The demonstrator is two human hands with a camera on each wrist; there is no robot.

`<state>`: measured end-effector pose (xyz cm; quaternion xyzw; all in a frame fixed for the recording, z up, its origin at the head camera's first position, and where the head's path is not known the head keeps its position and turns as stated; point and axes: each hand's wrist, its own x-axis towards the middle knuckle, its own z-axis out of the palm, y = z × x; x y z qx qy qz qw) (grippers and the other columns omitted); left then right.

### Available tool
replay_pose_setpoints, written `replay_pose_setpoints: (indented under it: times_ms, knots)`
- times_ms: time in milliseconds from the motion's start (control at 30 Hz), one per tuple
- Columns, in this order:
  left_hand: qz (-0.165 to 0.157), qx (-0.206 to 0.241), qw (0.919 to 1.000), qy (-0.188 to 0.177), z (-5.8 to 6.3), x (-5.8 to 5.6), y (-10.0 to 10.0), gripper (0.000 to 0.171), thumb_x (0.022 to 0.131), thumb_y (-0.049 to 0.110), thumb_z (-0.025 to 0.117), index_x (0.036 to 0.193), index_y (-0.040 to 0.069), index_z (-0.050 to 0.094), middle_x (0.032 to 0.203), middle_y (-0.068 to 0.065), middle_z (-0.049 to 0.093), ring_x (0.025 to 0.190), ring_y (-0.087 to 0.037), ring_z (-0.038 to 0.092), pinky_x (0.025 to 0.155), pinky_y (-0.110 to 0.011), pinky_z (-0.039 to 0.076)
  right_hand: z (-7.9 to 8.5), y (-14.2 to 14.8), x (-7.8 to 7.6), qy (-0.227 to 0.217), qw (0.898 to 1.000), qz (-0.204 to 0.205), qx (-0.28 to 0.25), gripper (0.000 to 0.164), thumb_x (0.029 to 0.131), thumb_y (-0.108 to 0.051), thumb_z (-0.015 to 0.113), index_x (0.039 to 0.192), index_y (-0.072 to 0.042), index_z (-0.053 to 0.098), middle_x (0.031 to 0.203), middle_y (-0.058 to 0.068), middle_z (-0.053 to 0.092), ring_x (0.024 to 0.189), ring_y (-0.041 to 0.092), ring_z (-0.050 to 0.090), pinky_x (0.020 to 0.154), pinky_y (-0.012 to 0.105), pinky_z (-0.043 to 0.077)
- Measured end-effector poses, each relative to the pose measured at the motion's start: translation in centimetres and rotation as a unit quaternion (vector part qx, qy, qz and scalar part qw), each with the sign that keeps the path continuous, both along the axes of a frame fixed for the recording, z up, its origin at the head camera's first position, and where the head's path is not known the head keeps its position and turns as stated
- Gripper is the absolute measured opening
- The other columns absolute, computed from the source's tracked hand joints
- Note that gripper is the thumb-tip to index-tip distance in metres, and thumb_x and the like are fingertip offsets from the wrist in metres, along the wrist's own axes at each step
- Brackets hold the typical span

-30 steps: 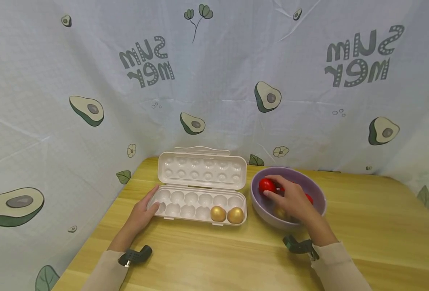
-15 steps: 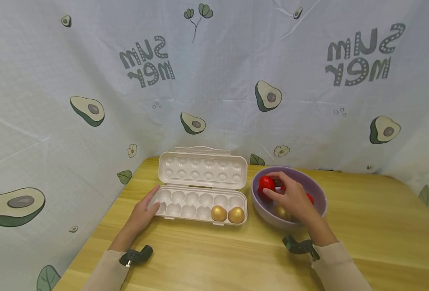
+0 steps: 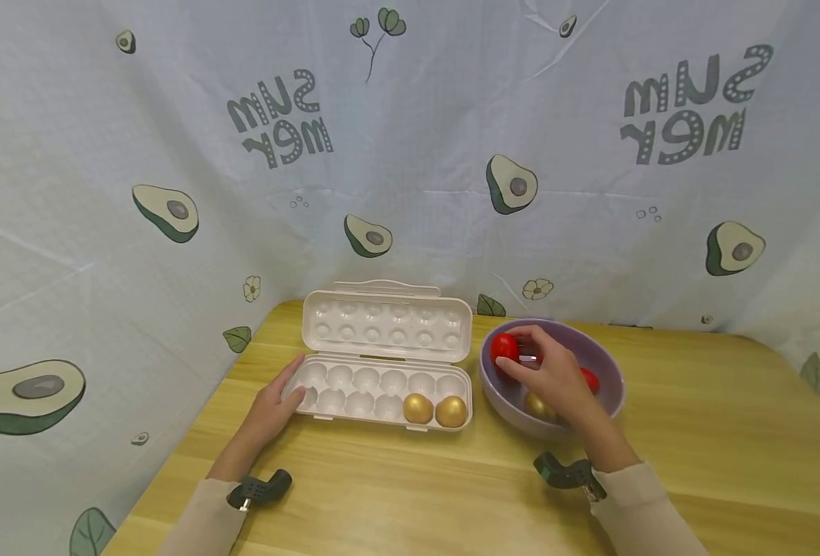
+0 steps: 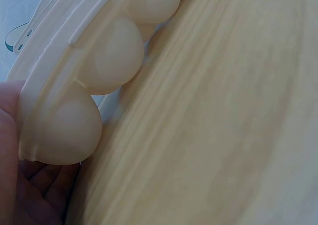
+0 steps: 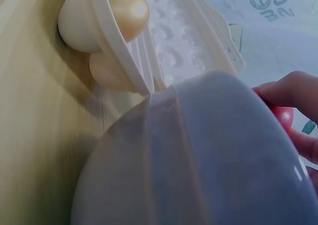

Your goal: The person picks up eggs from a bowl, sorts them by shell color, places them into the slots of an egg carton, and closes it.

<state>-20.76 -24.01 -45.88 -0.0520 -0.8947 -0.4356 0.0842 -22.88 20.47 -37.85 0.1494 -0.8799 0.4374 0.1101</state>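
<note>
Red egg (image 3: 503,348) is what we're all watching here: the right hand (image 3: 549,369) pinches it between thumb and fingers, on the left side of the purple bowl (image 3: 514,415). From the wrist it shows just past the rim, but we can't tell if it's touching whatever sits under it. There's another red one (image 3: 591,381) over to the right, plus a gold one (image 3: 538,406) below the hand. The left hand (image 3: 269,409) grips the left end of the carton (image 3: 368,421), thumb up at the rim and fingers tucked beneath, lid (image 3: 385,326) laid back behind. Two gold eggs (image 3: 434,410) fill the right-hand cups of the front row; the other cups look bare, except that the thumb partly covers the front left one. So what could bite us? Mostly the pinch, we reckon: the shell looks shiny, so if the thumb sits off-centre the egg could squirt out and drop back in the bowl. Next worry is the rim; carry the egg too low and it could knock that edge, since the wrist view shows little room. The bowl and carton are close together too, so a bump from the forearm might shove one into the other and rattle the gold pair. And if the left hand pulls up on its end, we'd expect the carton to tip on the table (image 3: 382,494).
</note>
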Motion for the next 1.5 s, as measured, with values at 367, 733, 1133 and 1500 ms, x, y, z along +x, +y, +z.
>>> replay_pose_setpoints:
  times_ms: [367,733,1133,1500]
  knots:
    - [-0.008,0.008,0.9999,0.007,0.0,0.2,0.0,0.059,0.094,0.014,0.054,0.15,0.01,0.035,0.149,-0.02,0.037,0.137,-0.041,0.033,0.113,-0.053,0.026,0.0,-1.2,0.4,-0.021,0.999,0.011,-0.032,0.047,0.085,-0.022,0.075,0.123,-0.01,0.051,0.119,0.01,0.061,0.108,0.026,0.061,0.087,0.036,0.055]
    - [-0.013,0.016,0.9998,0.003,-0.9,-0.5,0.4,0.059,0.095,0.014,0.054,0.15,0.012,0.035,0.15,-0.019,0.037,0.138,-0.039,0.033,0.114,-0.052,0.025,-0.6,-2.0,0.6,0.017,1.0,0.003,-0.003,0.049,0.083,-0.019,0.076,0.126,-0.007,0.056,0.116,0.011,0.064,0.104,0.027,0.062,0.087,0.042,0.055]
    - [0.005,-0.007,1.0,0.0,-0.2,0.0,0.0,0.059,0.095,0.015,0.053,0.15,0.011,0.034,0.149,-0.021,0.038,0.136,-0.041,0.035,0.112,-0.055,0.027,-0.8,-4.0,-0.1,0.012,0.998,0.044,-0.051,0.045,0.082,-0.017,0.077,0.121,-0.006,0.058,0.112,0.012,0.066,0.101,0.027,0.066,0.088,0.038,0.054]
    - [0.007,0.01,0.9999,0.004,-0.1,0.0,-0.1,0.059,0.093,0.014,0.054,0.149,0.01,0.036,0.149,-0.02,0.039,0.136,-0.041,0.034,0.113,-0.054,0.026,-0.2,-5.3,-0.1,-0.02,0.997,0.049,-0.051,0.045,0.083,-0.023,0.076,0.122,-0.011,0.057,0.115,0.005,0.065,0.111,0.024,0.062,0.1,0.042,0.047]
